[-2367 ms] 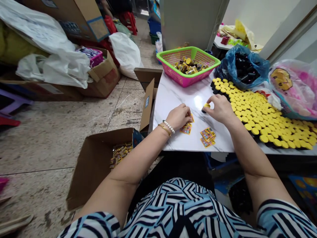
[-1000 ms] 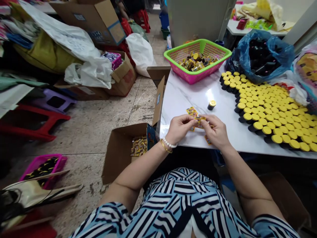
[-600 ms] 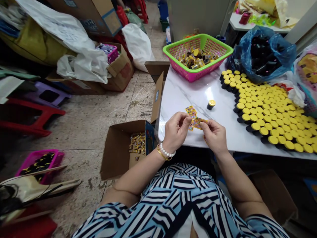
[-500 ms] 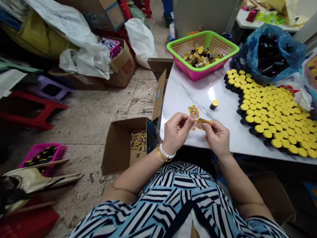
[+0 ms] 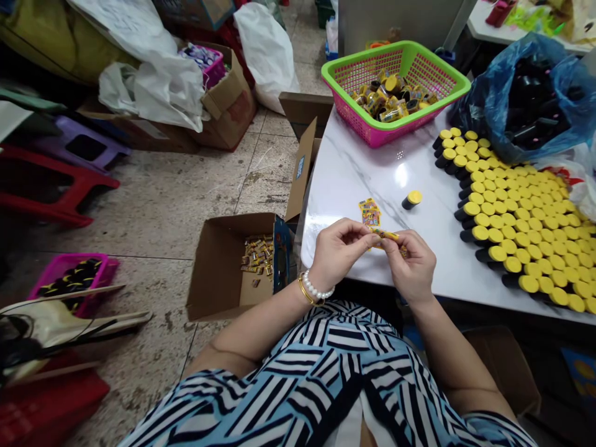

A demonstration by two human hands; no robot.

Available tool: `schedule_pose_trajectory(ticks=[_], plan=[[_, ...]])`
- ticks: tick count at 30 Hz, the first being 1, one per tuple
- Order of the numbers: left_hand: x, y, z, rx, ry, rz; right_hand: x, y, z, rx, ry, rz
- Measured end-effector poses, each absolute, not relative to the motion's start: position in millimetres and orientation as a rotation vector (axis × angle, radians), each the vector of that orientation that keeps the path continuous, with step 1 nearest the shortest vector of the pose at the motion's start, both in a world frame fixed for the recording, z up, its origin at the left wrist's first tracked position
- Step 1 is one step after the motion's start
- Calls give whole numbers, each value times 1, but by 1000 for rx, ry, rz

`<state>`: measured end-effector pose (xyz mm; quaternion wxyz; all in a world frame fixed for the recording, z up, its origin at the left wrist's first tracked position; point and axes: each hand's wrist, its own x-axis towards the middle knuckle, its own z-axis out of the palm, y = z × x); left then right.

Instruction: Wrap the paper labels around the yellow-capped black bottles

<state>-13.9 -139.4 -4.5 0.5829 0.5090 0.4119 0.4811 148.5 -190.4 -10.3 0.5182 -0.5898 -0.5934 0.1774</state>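
Observation:
My left hand (image 5: 342,251) and my right hand (image 5: 410,262) meet over the table's front edge, thumbs and fingertips pinching a small yellow printed label (image 5: 385,234) between them. It is seen nearly edge-on, and the fingers cover part of it. Just beyond the fingertips a few similar colourful labels (image 5: 371,215) lie on the white marbled table (image 5: 344,177). Farther right on the tabletop, a single black container with a yellow lid (image 5: 412,199) leans slightly in view, apart from both hands.
Rows of yellow-lidded black containers (image 5: 526,217) fill the table's right side. Behind them sits a blue plastic bag (image 5: 526,99) of black pieces. A green and pink basket (image 5: 395,118) holds labelled containers. On the floor at left, an open cardboard box (image 5: 214,267) contains small wrapped pieces.
The label between my hands has turned from showing its printed face to nearly edge-on. My fingertips have drawn closer together, and the camera view has shifted slightly.

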Motion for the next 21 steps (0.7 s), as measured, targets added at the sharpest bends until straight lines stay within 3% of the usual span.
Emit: schedule_pose_trajectory(ticks=[5, 16, 21], plan=[[-17, -133, -4, 1115, 1051, 1260, 149, -181, -11, -1435, -1429, 360], [-20, -132, -8, 1296, 1053, 1103, 143, -173, -20, -1434, -1603, 290], [-20, -118, -2, 1123, 1000, 1000, 161, -158, -1, -1369, -1775, 267]])
